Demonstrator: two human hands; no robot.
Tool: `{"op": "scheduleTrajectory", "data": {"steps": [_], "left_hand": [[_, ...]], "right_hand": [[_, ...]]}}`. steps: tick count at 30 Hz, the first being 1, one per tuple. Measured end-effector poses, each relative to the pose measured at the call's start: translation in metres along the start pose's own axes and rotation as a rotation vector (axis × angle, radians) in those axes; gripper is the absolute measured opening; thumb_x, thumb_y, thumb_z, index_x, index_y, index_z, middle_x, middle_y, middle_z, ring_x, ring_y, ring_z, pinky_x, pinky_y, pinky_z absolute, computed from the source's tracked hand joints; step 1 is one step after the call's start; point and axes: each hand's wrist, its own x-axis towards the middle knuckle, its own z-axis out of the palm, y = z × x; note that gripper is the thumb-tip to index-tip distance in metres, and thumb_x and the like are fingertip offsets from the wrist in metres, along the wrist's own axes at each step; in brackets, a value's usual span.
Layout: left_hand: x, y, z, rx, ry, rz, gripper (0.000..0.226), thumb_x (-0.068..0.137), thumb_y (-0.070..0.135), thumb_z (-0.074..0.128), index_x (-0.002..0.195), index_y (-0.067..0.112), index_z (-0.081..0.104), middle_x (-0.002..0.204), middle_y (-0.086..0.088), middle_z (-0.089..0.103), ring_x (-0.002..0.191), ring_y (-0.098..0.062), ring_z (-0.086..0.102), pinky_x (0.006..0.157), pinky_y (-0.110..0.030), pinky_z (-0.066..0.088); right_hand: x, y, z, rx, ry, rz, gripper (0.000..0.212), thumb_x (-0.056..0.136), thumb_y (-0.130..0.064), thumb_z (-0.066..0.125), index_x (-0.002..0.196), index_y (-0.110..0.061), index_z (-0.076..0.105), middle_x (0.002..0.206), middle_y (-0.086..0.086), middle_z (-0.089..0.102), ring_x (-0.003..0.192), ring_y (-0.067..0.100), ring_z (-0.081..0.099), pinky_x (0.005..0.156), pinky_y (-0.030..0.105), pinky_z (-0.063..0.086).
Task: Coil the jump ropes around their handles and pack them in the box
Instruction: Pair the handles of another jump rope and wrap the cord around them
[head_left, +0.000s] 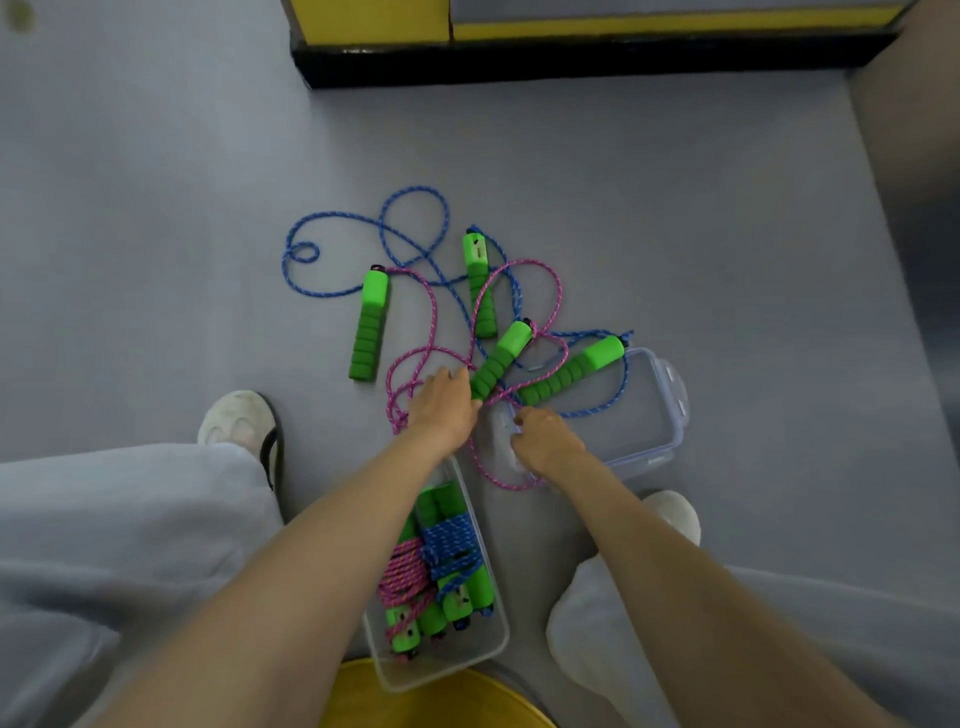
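left hand (447, 410) at handle (500, 362), grasp unclear | right hand (548, 441) pinching pink rope (485, 470) | risk: pulling may snag blue rope (332, 215) (they cross)

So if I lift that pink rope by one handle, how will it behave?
Probably floppy: the pink rope lies in loose loops. It crosses the blue rope, so that may drag along. The ribbed green handle looks like foam, likely light and grippy.

Coiled ropes (441, 566) lie in the box (493, 649); loose ropes (370, 322) (tangled) beyond, lid (649, 415) right.
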Motion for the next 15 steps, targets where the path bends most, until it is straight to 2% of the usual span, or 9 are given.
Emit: {"op": "scheduleTrajectory", "data": {"steps": [5,9,12,15], "left_hand": [[0.024,0.000,0.016,-0.077,-0.062,-0.049,0.049,0.092,0.029,0.059,0.131,0.006,0.040,0.128,-0.017,0.048,0.118,-0.034,0.048,0.092,-0.043,0.042],[0.031,0.002,0.019,-0.035,-0.068,-0.084,0.047,0.087,0.013,0.062,0.128,0.004,0.042,0.124,-0.018,0.050,0.114,-0.035,0.050,0.089,-0.042,0.043],[0.025,0.003,0.006,-0.026,-0.162,-0.085,0.042,0.082,0.018,0.067,0.118,0.006,0.050,0.116,-0.014,0.051,0.106,-0.035,0.056,0.081,-0.037,0.045],[0.011,0.002,-0.018,-0.044,-0.245,-0.017,0.028,0.078,0.019,0.071,0.101,0.012,0.055,0.100,-0.007,0.051,0.087,-0.025,0.056,0.067,-0.030,0.041]], "right_hand": [[0.016,0.008,0.009,0.033,0.030,0.028,0.038,0.094,-0.011,0.040,0.131,-0.004,0.048,0.136,0.020,0.047,0.124,0.035,0.046,0.099,0.040,0.040],[0.013,0.003,0.009,0.072,0.130,0.005,0.037,0.094,-0.007,0.039,0.131,-0.003,0.048,0.133,0.021,0.049,0.119,0.037,0.050,0.095,0.042,0.042],[0.002,-0.004,0.003,0.133,0.239,-0.037,0.048,0.092,-0.004,0.043,0.139,-0.009,0.035,0.136,0.016,0.041,0.119,0.036,0.048,0.091,0.044,0.041],[-0.018,-0.016,-0.008,0.137,0.420,-0.052,0.076,0.089,-0.010,0.054,0.151,-0.014,0.009,0.143,0.013,0.027,0.125,0.031,0.039,0.090,0.044,0.045]]}}
